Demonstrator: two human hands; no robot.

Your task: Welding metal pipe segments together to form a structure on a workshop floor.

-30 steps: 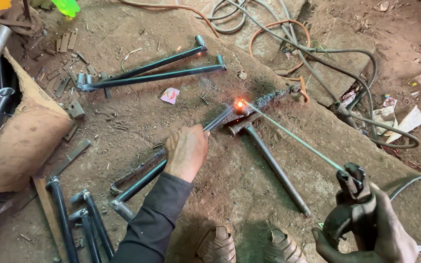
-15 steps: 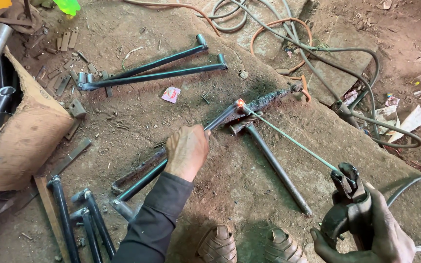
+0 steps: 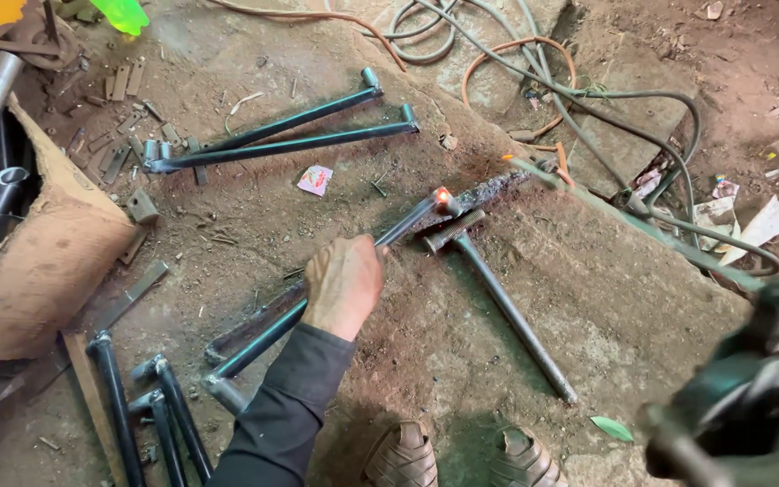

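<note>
A: Left hand (image 3: 344, 284) is noted palm down, fingers curled and closed over a dark steel tube (image 3: 317, 293), pressing it to the ground.

B: Tube position?

A: It is laid slanting on the dirt, from a stub end near the shoes (image 3: 448, 455) up to a joint (image 3: 444, 197) well ahead of the hand. An orange glow is seen at that joint, where the tube meets a rough crusted bar (image 3: 489, 191).

B: Right hand?

A: The right hand (image 3: 750, 406) is seen only as a dark blur at the lower right edge. Something dark and blurred is held there; how tightly it is closed cannot be told. A blurred green rod (image 3: 642, 225) is traced from it toward the joint.

B: Other items close by?

A: A hammer-like tool (image 3: 507, 311) is laid just beside the joint, head up, handle running toward the lower right. A welded pair of tubes (image 3: 281, 135) is set well apart, above left. More tubes (image 3: 137, 406) are stacked at lower left beside a cardboard flap (image 3: 38, 261).

B: Surface and surroundings?

A: Bare packed earth (image 3: 462, 352) and a stone slab are recorded, littered with metal offcuts (image 3: 119, 86). Hoses and cables (image 3: 588, 90) are coiled at upper right; paper scraps (image 3: 759, 221) lie at the right.
</note>
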